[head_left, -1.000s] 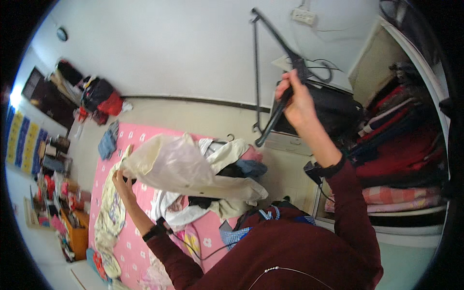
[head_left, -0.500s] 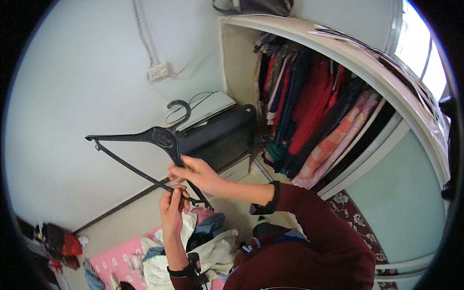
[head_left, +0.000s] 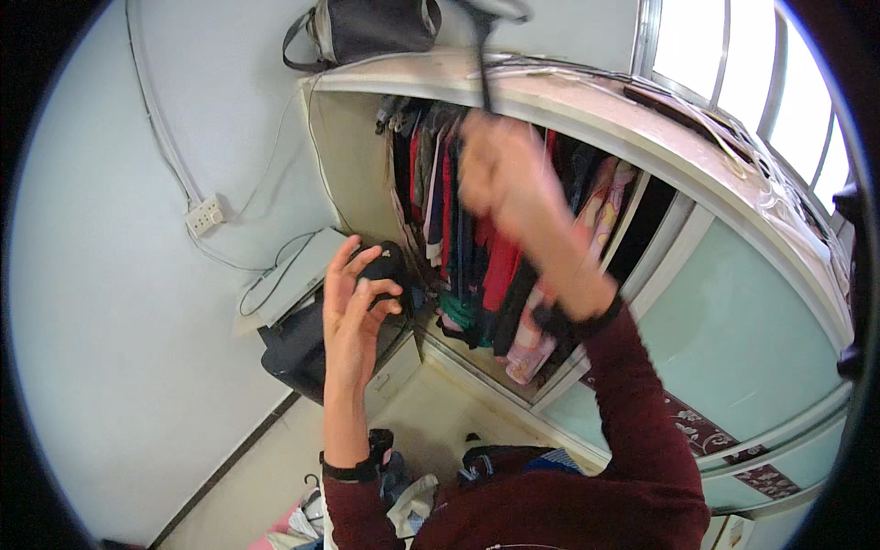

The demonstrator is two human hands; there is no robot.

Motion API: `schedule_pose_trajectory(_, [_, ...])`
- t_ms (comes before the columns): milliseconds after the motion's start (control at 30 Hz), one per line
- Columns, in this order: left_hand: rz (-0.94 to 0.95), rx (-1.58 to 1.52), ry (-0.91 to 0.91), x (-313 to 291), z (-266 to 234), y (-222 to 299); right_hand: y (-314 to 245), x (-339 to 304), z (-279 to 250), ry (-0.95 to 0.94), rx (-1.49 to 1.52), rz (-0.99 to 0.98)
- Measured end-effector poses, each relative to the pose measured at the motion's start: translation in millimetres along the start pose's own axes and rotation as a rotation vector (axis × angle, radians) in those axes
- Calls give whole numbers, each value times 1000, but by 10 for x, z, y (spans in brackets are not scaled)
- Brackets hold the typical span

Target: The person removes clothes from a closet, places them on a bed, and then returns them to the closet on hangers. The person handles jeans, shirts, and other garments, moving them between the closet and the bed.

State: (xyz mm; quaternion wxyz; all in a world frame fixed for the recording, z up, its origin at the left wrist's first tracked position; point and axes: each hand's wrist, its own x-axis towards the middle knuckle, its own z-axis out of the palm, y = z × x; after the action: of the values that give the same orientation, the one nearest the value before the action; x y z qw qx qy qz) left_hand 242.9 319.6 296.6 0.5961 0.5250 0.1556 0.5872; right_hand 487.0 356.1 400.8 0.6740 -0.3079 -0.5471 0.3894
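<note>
Black hanger [head_left: 484, 64], thin-barred, motion-blurred, was up high, its lower part gripped in the right hand [head_left: 509, 174] with the fingers curled in. Bar stood near upright above the fist, leaned slightly left toward its top, then met a curved dark piece bending off right at the upper edge of view. Part was cut off there; full outline couldn't be made out. Showed in front of the wardrobe top [head_left: 568, 96], well apart from the left hand [head_left: 353, 302]
</note>
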Motion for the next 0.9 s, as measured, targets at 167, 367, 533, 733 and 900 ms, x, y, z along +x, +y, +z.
schedule_pose_trajectory(167, [-117,-103,-4,233,182,-441,-669,1040,-732,106,-193,-451])
schedule_pose_trajectory(367, [-154,-149,95,460,19,-823,-58,647,-548,-99,-143,-201])
schedule_pose_trajectory(533, [-182,-180,208,705,25,-1277,734,823,-885,-288,-391,-76])
schedule_pose_trajectory(733, [-317,-240,266,908,-65,-1786,1649,1604,-1672,-82,-559,55])
schedule_pose_trajectory(900, [-404,-233,292,1144,-214,-2123,2330,2254,-2522,80,-837,24])
